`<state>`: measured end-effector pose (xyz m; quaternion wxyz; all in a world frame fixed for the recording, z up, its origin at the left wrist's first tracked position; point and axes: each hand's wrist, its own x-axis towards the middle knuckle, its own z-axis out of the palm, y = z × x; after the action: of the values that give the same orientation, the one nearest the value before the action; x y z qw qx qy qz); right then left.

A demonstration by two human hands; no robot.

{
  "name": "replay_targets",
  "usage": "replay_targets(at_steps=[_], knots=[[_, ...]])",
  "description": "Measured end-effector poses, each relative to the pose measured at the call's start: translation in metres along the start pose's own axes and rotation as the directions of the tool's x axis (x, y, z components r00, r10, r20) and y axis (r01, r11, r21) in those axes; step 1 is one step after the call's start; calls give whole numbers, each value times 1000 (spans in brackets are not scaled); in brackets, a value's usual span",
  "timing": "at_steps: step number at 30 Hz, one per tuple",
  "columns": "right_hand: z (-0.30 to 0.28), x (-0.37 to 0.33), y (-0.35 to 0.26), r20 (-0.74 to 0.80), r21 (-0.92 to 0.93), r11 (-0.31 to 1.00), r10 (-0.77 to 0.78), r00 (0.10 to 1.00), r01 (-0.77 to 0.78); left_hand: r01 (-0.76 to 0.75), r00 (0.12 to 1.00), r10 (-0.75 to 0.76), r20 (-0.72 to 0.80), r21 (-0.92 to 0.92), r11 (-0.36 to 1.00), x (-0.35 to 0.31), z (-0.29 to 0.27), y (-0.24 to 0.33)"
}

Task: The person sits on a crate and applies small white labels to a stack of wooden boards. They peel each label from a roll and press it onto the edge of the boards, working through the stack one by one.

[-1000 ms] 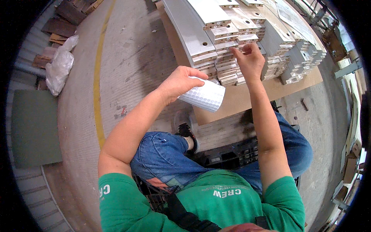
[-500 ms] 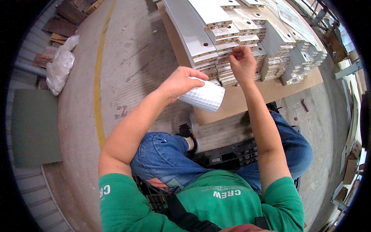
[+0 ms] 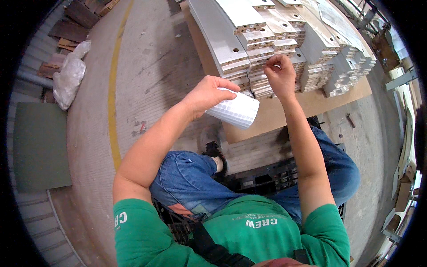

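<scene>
My left hand (image 3: 205,96) grips a curled white sheet of small round stickers (image 3: 239,112), thumb on one side and fingers on the other. My right hand (image 3: 280,76) is raised at the near ends of the stacked white panels (image 3: 226,50), its thumb and forefinger pinched together. Whatever is between those fingertips, if anything, is too small to make out. The panel ends facing me have small holes and pale round spots. Whether my right fingertips touch a panel end cannot be told.
Brown cardboard (image 3: 253,127) lies under the panel stacks. More panel stacks (image 3: 318,73) stand to the right. A black plastic crate or pallet (image 3: 255,180) is beneath my legs. At the far left are a plastic bag (image 3: 70,78) and a green board (image 3: 40,144). A yellow line (image 3: 114,89) crosses the floor.
My right hand has come slightly toward me, staying pinched beside the panel ends. My left hand and the sticker sheet have hardly moved.
</scene>
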<state>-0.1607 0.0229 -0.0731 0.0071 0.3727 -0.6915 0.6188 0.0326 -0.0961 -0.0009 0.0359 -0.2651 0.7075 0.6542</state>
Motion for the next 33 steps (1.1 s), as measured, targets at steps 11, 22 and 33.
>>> replay_targets(at_steps=[11,22,33], knots=[[5,-2,11,-16,-279,933,-241,970,228,-75,996,76,-50,19,997,-1,-3,-2],[-29,-34,-61,510,-143,988,29,859,51,-94,974,99,-202,34,995,-4,-3,3],[-22,-40,-59,518,-231,875,-258,815,425,-107,978,121,-169,91,990,-3,0,1]])
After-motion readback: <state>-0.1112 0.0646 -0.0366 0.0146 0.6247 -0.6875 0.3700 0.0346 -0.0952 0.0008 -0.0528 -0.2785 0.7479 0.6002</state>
